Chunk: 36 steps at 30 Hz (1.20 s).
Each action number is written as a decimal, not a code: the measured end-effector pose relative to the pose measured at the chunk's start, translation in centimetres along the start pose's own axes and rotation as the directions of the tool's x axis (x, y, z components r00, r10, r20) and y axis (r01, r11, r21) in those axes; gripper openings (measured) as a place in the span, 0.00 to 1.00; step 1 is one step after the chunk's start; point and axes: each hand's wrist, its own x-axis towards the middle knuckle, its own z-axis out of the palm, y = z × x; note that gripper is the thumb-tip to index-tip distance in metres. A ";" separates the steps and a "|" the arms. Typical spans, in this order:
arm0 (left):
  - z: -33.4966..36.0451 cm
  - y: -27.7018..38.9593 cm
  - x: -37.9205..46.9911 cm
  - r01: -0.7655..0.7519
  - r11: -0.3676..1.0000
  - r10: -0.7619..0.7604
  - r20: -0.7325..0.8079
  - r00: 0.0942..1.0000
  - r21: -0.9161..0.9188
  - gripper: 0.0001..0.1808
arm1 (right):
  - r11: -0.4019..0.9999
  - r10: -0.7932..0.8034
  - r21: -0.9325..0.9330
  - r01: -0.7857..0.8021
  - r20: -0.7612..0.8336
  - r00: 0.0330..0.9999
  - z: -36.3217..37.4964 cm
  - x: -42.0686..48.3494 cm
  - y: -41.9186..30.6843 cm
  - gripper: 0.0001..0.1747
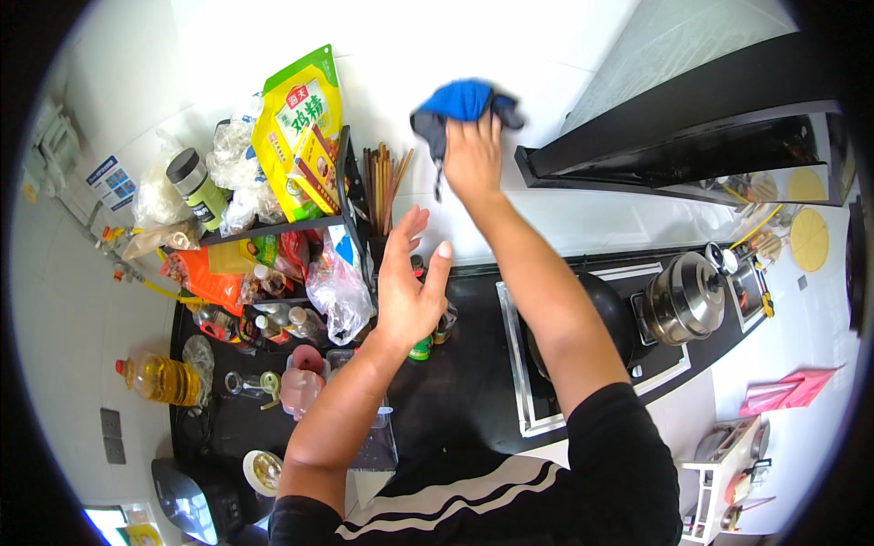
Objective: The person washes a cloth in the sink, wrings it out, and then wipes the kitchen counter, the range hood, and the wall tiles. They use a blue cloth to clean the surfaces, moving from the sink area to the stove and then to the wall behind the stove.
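My right hand (476,157) presses a blue and dark grey cloth (459,101) flat to the white tiled wall (410,75), beside the black range hood (655,116). The cloth is bunched, with a thin cord hanging from its lower edge. My left hand (412,283) is raised over the counter with its fingers apart and nothing in it. It is nearest to a bundle of wooden chopsticks (379,181) and the seasoning rack (362,225). Partly hidden behind that hand stands a green container (422,349).
A black wok (604,314) and a steel steamer pot (683,297) sit on the stove. Crowding the rack are a yellow seasoning pouch (290,130), bags and bottles. Left on the black counter (450,403) are an oil bottle (164,380), pink containers (302,390) and a rice cooker (194,498).
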 end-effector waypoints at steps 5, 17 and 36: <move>0.5 -0.5 -1.3 0.056 0.996 -0.055 0.025 0.998 -0.063 0.33 | 0.993 -0.075 -0.098 0.071 -0.039 0.996 0.3 -1.3 1.9 0.30; 0.6 0.3 -1.2 0.036 0.995 -0.033 0.034 0.999 -0.097 0.31 | 0.968 -0.252 -0.040 0.249 -0.182 0.950 -3.9 9.0 -2.0 0.21; -10.5 8.7 9.1 -0.269 0.529 0.662 -0.193 0.725 0.805 0.21 | 0.882 -0.464 -0.176 0.438 -0.155 0.872 -4.4 12.2 -5.2 0.28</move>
